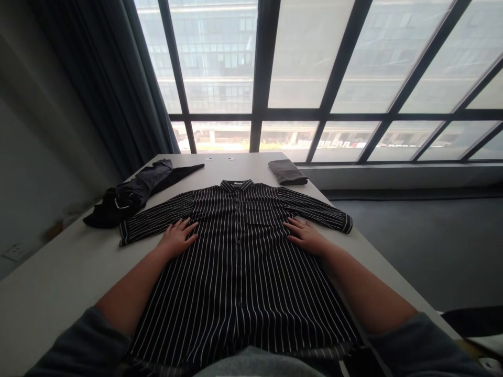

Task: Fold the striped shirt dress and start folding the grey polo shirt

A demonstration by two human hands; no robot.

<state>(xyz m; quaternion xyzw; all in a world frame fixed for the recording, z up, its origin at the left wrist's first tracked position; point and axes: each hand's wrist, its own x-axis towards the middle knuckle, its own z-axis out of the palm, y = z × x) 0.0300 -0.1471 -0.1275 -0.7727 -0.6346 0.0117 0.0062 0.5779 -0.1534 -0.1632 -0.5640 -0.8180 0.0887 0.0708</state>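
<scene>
Free tabletop [220, 170] beyond shirt [255, 262], beside bundle [143, 186]

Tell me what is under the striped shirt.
The white table shows around the striped shirt and bears it. Whether anything else lies beneath cannot be seen, because the shirt covers that area.

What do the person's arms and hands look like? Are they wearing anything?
Both sleeves look plain, dark bluish grey and loose, leaving the forearms bare. The left hand and right hand wear no gloves. I see no watch, bracelet or ring, and no markings.
</scene>
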